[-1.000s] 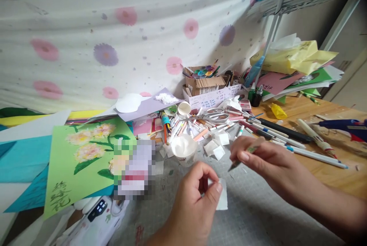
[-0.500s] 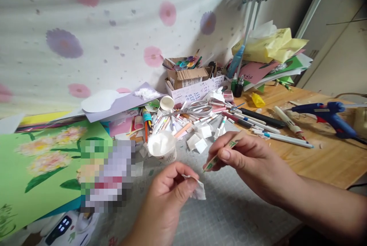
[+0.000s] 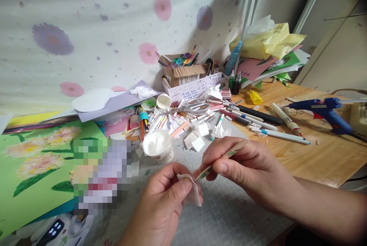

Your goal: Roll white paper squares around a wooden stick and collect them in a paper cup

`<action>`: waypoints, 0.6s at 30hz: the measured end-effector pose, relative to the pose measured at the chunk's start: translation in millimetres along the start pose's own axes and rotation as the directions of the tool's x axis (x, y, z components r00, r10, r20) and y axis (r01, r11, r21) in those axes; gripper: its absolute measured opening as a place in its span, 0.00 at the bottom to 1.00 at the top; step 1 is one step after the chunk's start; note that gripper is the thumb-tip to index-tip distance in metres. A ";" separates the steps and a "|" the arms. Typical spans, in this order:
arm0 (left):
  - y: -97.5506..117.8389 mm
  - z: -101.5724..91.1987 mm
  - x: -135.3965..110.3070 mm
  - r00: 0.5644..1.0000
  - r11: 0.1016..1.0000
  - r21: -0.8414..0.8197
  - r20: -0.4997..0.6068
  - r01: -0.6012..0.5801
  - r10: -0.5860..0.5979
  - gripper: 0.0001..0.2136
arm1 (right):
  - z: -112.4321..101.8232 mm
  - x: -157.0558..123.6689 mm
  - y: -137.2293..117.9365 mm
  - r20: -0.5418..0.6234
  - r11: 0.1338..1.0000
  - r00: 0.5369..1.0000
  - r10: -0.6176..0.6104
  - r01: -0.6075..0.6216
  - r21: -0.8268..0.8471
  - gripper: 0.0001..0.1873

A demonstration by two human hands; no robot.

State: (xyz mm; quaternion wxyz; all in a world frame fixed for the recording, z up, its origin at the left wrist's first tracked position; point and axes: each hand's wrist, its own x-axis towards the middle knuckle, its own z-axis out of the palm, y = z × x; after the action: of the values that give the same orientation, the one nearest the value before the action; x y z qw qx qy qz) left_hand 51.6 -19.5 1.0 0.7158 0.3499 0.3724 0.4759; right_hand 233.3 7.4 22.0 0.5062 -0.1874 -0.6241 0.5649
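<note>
Over the grey mat [image 3: 223,215], inside its right edge, the left hand [image 3: 164,194] pinches white paper [image 3: 194,195], the right hand [image 3: 246,167] a stick [image 3: 234,149] (tip contact unclear). Aligning them seems in hand; the next move wants steadiness.

White piece [image 3: 193,195]: small, thin, paper-like or tissue-like; pinched between thumb and fingers of left hand [image 3: 168,196]; curved, not flat, free part hanging beyond thumb, finger showing behind its edge. Flat stick [image 3: 234,151]: narrow, pale wood colour, green markings on face; gripped between thumb and fingers of right hand [image 3: 243,169], middle partly covered; tilted, upper end rightward, lower tip slanting down left to edge of white piece. Whether tip touches, cannot tell.
</note>
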 end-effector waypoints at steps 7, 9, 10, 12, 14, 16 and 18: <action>-1.1 0.1 -1.7 0.999 0.998 -0.046 -0.009 0.030 -0.030 0.04 | 5.2 0.5 -1.2 0.009 1.000 1.000 -0.019 0.019 -0.005 0.04; -1.1 0.5 -1.7 0.999 0.998 -0.050 -0.014 0.030 -0.031 0.04 | 5.8 0.2 -1.2 0.007 1.000 1.000 -0.013 0.013 -0.009 0.04; -1.0 0.7 -1.7 0.999 0.998 -0.051 -0.017 0.031 -0.032 0.04 | 5.9 0.0 -1.3 0.011 1.000 1.000 -0.018 0.018 -0.014 0.04; -1.2 1.2 -1.8 0.999 0.998 -0.055 -0.017 0.027 -0.028 0.04 | 5.7 -0.6 -1.8 0.015 0.999 0.999 -0.031 0.031 -0.037 0.04; -1.8 1.3 -1.8 1.000 0.998 -0.061 -0.008 0.023 -0.023 0.04 | 4.9 -1.3 -2.4 0.004 0.996 0.999 -0.045 0.046 -0.075 0.05; -2.4 1.1 -1.8 1.000 0.998 -0.065 -0.004 0.010 -0.011 0.04 | 4.1 -1.9 -2.8 -0.005 0.993 0.999 -0.045 0.044 -0.108 0.04; -2.8 0.8 -1.7 1.000 0.999 -0.054 -0.008 -0.005 0.004 0.05 | 3.6 -2.1 -2.9 0.000 0.992 0.999 -0.048 0.048 -0.119 0.04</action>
State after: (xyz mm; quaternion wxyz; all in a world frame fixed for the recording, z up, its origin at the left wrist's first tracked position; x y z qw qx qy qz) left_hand 53.0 -22.0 -0.6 0.7225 0.3294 0.3613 0.4888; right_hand 232.2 3.0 24.2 0.5086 -0.2032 -0.6602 0.5140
